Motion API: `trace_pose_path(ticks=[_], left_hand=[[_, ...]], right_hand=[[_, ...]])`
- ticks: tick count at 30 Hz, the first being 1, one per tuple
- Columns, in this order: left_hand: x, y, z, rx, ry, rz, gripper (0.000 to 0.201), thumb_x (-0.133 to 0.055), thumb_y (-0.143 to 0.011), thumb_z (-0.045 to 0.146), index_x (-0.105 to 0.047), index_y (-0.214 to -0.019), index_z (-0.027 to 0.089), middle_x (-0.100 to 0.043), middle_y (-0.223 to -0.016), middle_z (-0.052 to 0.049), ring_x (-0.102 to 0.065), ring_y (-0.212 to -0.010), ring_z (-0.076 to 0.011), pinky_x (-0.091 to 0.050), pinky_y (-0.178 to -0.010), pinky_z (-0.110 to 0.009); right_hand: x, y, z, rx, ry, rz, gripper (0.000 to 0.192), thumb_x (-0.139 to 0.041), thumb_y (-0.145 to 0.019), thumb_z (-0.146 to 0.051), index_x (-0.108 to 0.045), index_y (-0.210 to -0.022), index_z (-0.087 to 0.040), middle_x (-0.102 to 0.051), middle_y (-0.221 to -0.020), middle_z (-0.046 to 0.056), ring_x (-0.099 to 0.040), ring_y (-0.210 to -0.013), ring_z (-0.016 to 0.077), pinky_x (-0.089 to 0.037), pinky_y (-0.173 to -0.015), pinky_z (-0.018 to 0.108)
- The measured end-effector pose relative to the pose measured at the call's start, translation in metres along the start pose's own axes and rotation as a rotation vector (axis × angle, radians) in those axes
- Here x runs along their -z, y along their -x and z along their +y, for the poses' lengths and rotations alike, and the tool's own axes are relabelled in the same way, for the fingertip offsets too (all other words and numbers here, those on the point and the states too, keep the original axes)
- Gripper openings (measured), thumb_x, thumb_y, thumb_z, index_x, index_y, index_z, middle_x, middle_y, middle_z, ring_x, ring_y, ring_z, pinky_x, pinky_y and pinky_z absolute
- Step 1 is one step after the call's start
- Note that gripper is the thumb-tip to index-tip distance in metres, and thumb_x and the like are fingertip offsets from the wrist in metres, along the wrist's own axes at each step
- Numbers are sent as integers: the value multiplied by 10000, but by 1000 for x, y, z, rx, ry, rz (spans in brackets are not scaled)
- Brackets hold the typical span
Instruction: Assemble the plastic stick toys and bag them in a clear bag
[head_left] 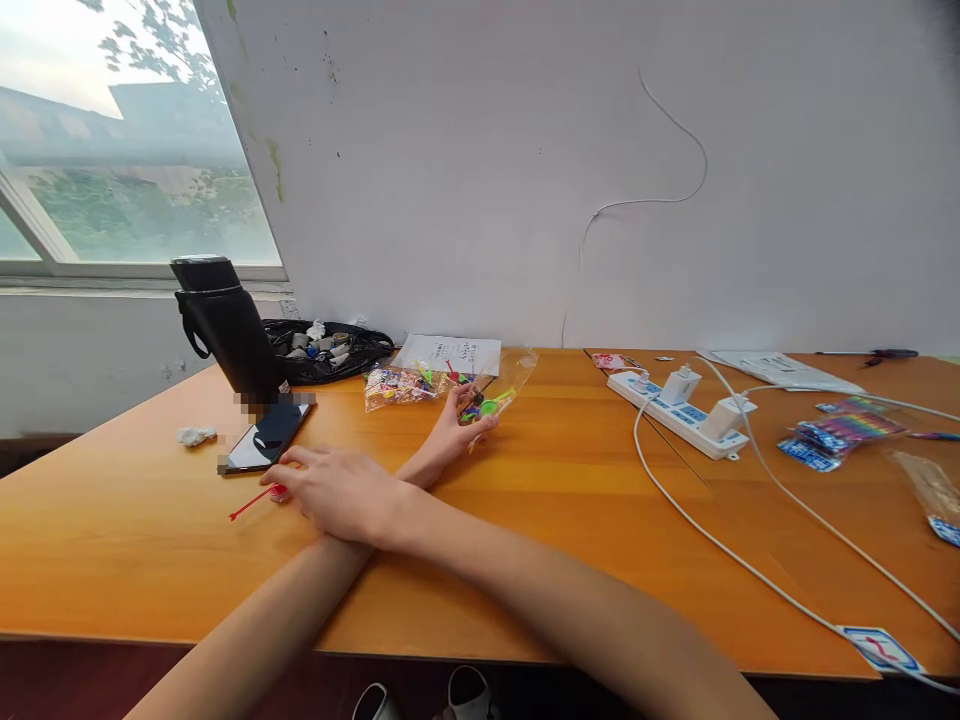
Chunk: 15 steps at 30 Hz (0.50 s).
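My forearms cross over the table, the right one on top. My left hand reaches to the right and is closed on a clear plastic bag with small colourful plastic pieces inside, a green round one among them. On the left, my right hand has its fingertips closed on a small red plastic piece, whose thin stem with a forked end sticks out to the left; its round part is partly hidden by my fingers. A second clear bag of colourful pieces lies behind my left hand.
A black cylindrical case stands behind a phone, near a crumpled tissue. At the back lie a black bag of rubbish and a written sheet. Rightward are a power strip, white cables and colourful packets.
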<state>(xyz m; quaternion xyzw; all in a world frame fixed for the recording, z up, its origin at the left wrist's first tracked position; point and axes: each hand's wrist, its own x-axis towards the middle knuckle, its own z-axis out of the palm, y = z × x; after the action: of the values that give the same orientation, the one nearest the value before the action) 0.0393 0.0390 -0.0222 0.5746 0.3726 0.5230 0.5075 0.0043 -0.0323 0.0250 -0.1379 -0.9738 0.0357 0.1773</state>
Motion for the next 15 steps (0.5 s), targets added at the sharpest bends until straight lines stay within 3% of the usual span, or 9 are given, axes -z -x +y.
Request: trace_pose_path(ticks=[4, 8, 10, 13, 15], left_hand=[[1, 3, 3, 21, 31, -12, 735, -825, -766, 373, -430, -1376, 260, -442, -1552, -146, -557, -1291, -305, -510, -998, -412], [1, 4, 6, 47, 45, 2, 764, -826, -764, 363, -413, -1396, 249, -413, -1572, -159, -588, -1252, -308, -508, -995, -416], [1, 3, 5, 51, 47, -1, 778, -830, -764, 369, -406, -1406, 253, -397, -1584, -158, -568, -1281, -321, -510, -992, -420], [1, -1, 1, 59, 49, -16, 809, -851, -749, 375, -407, -1413, 248, -448, -1547, -164, -548, -1311, -334, -482, -1040, -442], [1, -5, -2, 45, 59, -8, 853, -882, -706, 360, -420, -1412, 234, -488, -1511, -172, -518, -1347, -347, -440, -1092, -458]], right_hand=[[-10, -14, -9, -23, -85, -49, 464, -450, -984, -111, -490, -1427, -242, -600, -1387, 55, -684, -1072, 203, -572, -756, 301], [-8, -25, -4, -37, -38, -152, 233, -492, -982, -153, -680, -1115, -182, -678, -1205, 81, -695, -1002, 225, -553, -709, 313], [-7, -27, 0, -52, 2, -168, 170, -529, -973, -170, -699, -974, -167, -698, -1130, 92, -696, -957, 223, -528, -684, 300], [9, -23, 10, -96, 11, -164, 108, -597, -925, -146, -704, -925, -157, -726, -1066, 101, -692, -920, 223, -483, -669, 287], [34, -16, 19, -145, -22, -141, 108, -605, -912, -146, -713, -905, -154, -741, -1006, 102, -686, -880, 216, -451, -662, 280]])
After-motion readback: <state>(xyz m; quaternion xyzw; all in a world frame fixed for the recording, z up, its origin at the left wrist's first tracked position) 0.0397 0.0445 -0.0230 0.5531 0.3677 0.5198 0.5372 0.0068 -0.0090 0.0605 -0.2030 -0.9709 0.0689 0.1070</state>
